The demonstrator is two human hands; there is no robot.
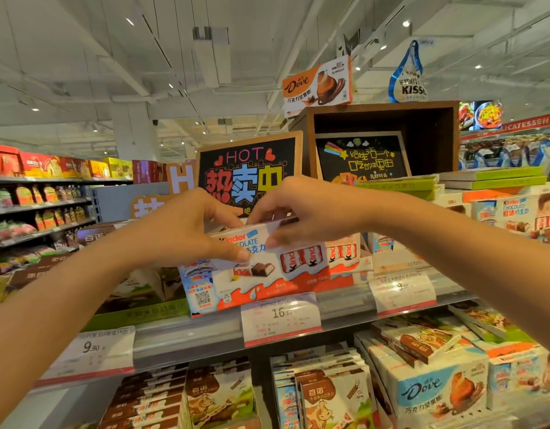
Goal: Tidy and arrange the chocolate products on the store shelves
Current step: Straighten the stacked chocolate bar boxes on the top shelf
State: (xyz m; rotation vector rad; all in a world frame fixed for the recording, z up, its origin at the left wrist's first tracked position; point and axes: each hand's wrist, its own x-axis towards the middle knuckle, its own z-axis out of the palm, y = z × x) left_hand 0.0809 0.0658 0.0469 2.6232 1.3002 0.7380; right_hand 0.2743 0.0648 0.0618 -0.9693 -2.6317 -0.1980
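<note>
Nearest us, below our fingers, the lower shelf's brown chocolate packs (219,397) and Dove boxes (437,394) lie partly askew, so we judge much tidying remains. Our left hand (187,227) and right hand (304,212) both pinch the top edge of the Kinder box (258,274), fingers clamped on it, standing at the shelf front. Beyond our fingertips stands the HOT sign (249,168)
</note>
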